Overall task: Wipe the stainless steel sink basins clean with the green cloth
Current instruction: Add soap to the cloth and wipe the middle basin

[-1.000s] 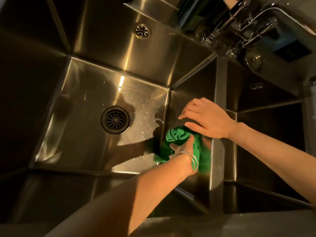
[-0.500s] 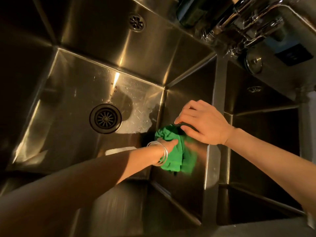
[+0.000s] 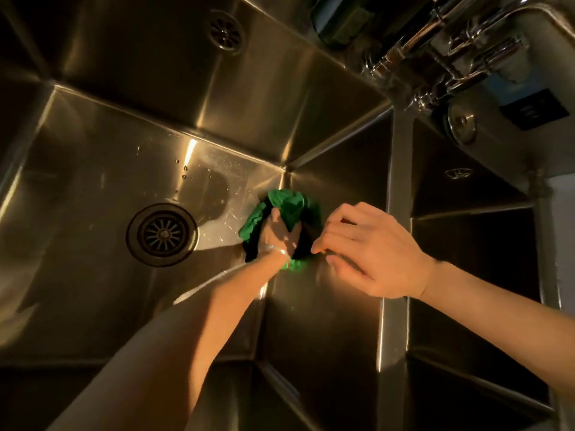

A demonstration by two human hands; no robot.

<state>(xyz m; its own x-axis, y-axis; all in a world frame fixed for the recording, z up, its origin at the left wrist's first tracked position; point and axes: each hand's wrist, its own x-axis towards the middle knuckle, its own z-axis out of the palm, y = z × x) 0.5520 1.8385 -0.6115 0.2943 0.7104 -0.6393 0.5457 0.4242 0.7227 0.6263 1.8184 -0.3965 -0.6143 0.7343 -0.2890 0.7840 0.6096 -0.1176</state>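
The green cloth [image 3: 284,209] is seen bunched in the grip of the left hand [image 3: 277,236], pressed low against the right-hand wall of the left basin [image 3: 93,181], close to the seam where that wall meets the basin floor and just short of the back corner. The cloth is wrapped by the fingers of this grip, with crumpled folds spilling out ahead of and to either side of the knuckles; how much of it is trapped underneath cannot be told. A thin bangle [image 3: 280,251] is worn at the wrist behind the grip. The right hand [image 3: 370,253] is held just beside the cloth, on the divider side, its fingers loosely bent and nothing held; whether its fingertips touch the steel wall cannot be told.

The relation that matters: the cloth lies at and just beyond the left grip, towards the back corner, while the drain [image 3: 162,234] and the droplet-flecked floor lie well away on the far side of the grip from the right hand. The left hand is judged the nearer and the working one. The right basin [image 3: 466,244], past the divider [image 3: 395,213] beyond the idle hand, is judged not yet reached by the cloth.
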